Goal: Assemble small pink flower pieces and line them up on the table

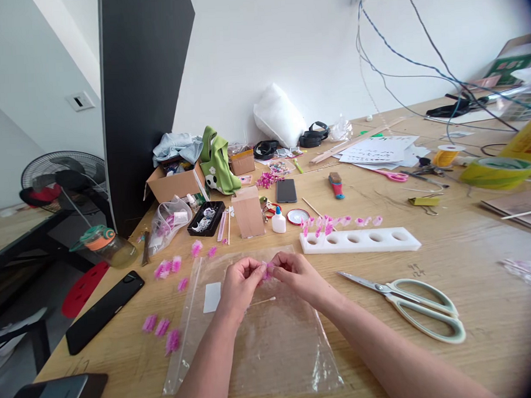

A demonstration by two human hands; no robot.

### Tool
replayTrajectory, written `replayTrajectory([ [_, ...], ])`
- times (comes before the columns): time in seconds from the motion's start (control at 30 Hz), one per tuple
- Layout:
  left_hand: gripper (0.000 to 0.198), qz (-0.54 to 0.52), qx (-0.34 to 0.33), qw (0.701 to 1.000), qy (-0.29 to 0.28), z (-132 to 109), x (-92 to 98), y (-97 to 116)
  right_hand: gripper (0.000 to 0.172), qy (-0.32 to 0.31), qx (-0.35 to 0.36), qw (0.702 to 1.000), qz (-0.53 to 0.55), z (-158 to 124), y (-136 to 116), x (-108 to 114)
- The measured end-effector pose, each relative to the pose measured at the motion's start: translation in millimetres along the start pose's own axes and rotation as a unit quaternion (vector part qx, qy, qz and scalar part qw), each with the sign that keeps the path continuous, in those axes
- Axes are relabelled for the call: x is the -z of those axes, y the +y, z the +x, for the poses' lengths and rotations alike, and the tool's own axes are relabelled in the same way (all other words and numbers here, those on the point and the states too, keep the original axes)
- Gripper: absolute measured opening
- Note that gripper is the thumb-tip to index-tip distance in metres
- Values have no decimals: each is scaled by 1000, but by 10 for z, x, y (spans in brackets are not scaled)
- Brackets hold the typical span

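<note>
Over a clear plastic bag (276, 351) lying flat on the wooden table, my left hand (244, 284) and my right hand (299, 275) meet. Both pinch a small pink piece (267, 271) between thumbs and forefingers. Beneath them a cotton swab (261, 302) lies on the bag, and a white card (212, 297) is left of my left hand. Several pink fluffy pieces (172, 341) are scattered left of the bag. Beyond my right hand, a white block with round holes (359, 240) has pink petals (323, 224) along its back edge.
Large scissors (406, 301) lie at the right. A black phone (105, 311) is at the left edge. Behind stand a glue bottle (278, 221), a small cardboard box (248, 212) and a black tray (206, 218). A bottle (109, 247) with a green lid is at far left.
</note>
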State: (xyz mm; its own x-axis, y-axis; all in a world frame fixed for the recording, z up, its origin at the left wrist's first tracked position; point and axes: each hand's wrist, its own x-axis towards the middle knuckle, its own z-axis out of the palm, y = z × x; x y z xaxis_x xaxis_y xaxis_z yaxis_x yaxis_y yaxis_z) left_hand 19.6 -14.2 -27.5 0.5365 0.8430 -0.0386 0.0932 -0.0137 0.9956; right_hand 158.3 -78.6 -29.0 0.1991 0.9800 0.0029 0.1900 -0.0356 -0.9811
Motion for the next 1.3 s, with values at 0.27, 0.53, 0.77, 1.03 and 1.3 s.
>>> replayTrajectory([
  [0.27,26,-14,7,1000,-3,-10,-13,37,14,17,9,1000,0,-6,-14,5],
  [0.53,32,-13,9,1000,-7,-15,-2,27,15,33,39,998,-39,-4,11,0],
  [0.77,23,6,0,1000,10,7,7,-14,25,38,33,998,-31,-25,-13,20],
  [1.03,21,61,-40,997,-4,-18,-6,-13,40,26,10,999,-30,-9,-16,22],
  [1.3,19,82,-43,996,15,3,8,-39,21,30,9,1000,-4,10,-4,18],
])
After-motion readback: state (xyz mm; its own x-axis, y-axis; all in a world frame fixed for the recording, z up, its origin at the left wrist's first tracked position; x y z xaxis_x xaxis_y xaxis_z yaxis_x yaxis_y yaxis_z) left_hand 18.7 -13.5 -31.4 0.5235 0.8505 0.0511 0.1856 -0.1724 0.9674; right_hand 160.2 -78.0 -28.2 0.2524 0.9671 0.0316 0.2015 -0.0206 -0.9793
